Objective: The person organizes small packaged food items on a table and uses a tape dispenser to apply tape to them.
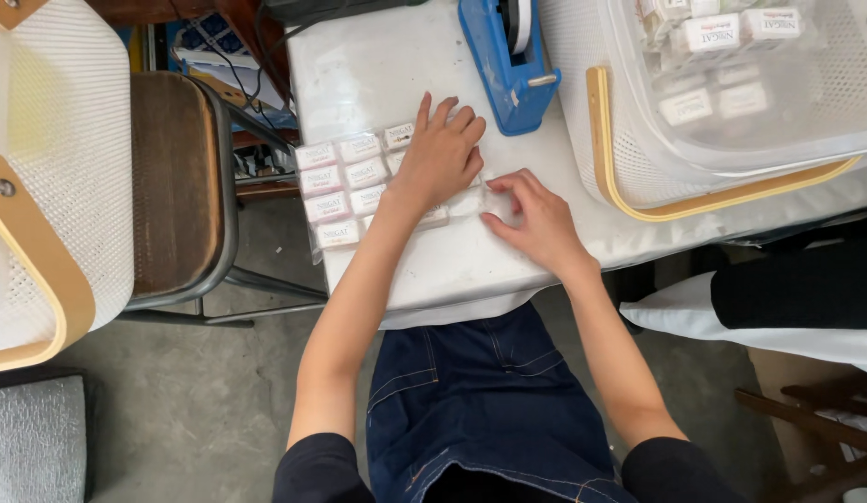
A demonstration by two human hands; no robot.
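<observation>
The left hand (440, 154) is pressing flat, fingers spread, on the packet (354, 186); the right hand (536, 219) is pinching its open end.

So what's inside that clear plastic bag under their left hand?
The clear bag holds rows of small white labelled packets. The left hand lies flat on it, covering several packets, so their full number is hidden.

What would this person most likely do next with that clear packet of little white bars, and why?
Probably fold the open end shut. The left hand lies flat on the clear bag of small white bars, pinning it, while the right hand pinches the bag's loose end. The blue tape dispenser stands close behind.
</observation>
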